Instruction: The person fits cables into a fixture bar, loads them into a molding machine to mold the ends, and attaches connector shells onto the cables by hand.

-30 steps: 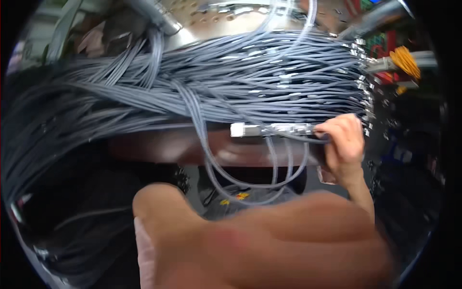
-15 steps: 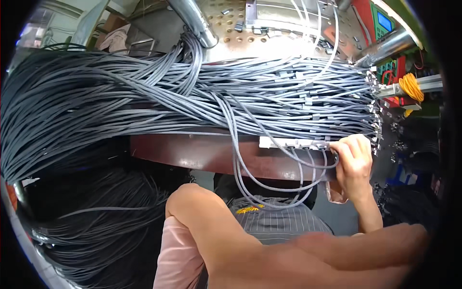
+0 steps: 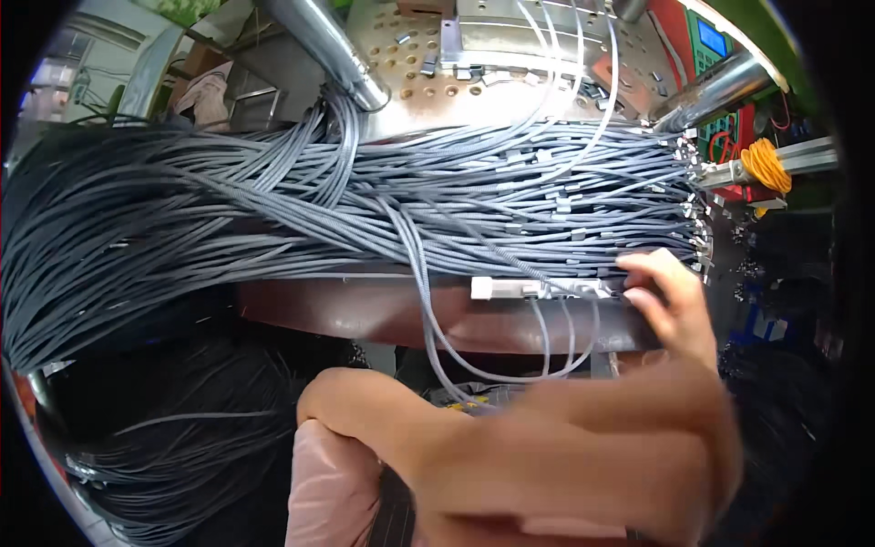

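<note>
My right hand (image 3: 673,290) hovers at the right end of a pale metal strip (image 3: 503,289), its thumb and bent index finger apart with nothing seen between them. Several grey braided cables hang in loops from the strip over the table's reddish-brown front edge (image 3: 365,314). Just beyond the fingers lies a thick bundle of grey cables (image 3: 319,205), with small silvery connectors (image 3: 570,189) among their right-hand ends. A blurred bare arm (image 3: 565,447) fills the lower middle, close to the camera. My left hand's fingers cannot be made out in this blur.
A perforated metal plate (image 3: 415,68) with small loose metal parts lies behind the bundle. Steel posts (image 3: 328,55) rise at the back. A yellow wire coil (image 3: 766,165) hangs on a bar at right. More dark cables (image 3: 182,447) hang at lower left.
My right hand's fingers have come off the strip's right end and parted. The blurred arm has shifted left and up, covering more of the hanging loops. The whole view has shifted slightly.
</note>
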`<state>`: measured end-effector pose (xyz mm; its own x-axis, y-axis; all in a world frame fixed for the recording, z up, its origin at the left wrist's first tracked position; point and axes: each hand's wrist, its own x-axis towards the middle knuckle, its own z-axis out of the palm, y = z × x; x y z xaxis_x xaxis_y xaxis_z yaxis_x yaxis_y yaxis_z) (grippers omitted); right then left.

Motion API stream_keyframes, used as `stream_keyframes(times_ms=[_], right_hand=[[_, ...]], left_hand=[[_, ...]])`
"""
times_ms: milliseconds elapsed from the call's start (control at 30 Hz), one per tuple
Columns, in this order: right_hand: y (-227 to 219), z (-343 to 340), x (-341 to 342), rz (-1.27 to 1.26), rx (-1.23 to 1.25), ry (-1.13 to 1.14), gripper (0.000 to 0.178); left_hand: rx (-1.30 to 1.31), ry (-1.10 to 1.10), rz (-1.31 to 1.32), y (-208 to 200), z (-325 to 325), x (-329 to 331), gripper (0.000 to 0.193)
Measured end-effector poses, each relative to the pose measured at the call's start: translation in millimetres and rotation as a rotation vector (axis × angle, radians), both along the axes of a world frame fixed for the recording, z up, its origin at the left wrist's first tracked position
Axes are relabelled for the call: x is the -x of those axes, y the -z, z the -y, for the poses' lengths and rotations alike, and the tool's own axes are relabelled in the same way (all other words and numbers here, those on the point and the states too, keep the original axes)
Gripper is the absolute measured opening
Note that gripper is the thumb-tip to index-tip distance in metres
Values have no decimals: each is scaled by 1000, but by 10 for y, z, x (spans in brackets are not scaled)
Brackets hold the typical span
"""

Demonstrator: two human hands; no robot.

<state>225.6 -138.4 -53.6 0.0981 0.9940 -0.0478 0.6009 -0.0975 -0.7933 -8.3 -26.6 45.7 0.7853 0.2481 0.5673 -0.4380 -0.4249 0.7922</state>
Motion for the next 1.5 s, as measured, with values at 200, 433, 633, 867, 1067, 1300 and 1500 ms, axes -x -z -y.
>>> stream_keyframes(times_ms=[200,433,633,867,1067,1300,1500], right_hand=[[-117,-1507,-531,-91,-566,528,48],[660,-2792,-1626,185,-878,543,21],[-41,-1818,-584,-246,-433,518,26],[-171,-1549,-280,-127,-379,159,22],[-78,-989,-279,-756,10,130,40],[-110,-569,-171,-407,-223,371,26],[-271,217,-460,-699,-20,504,53]], left_hand=[[581,-523,-238,725,-1007,-482,40],[1141,60,-337,931,-1586,-1332,42],[1189,262,-264,700,-1488,-949,42],[1219,122,-729,509,-832,-319,29],[1137,129,-762,501,-582,-31,29],[1072,130,-883,418,-469,262,28],[954,74,-897,458,-408,370,29]])
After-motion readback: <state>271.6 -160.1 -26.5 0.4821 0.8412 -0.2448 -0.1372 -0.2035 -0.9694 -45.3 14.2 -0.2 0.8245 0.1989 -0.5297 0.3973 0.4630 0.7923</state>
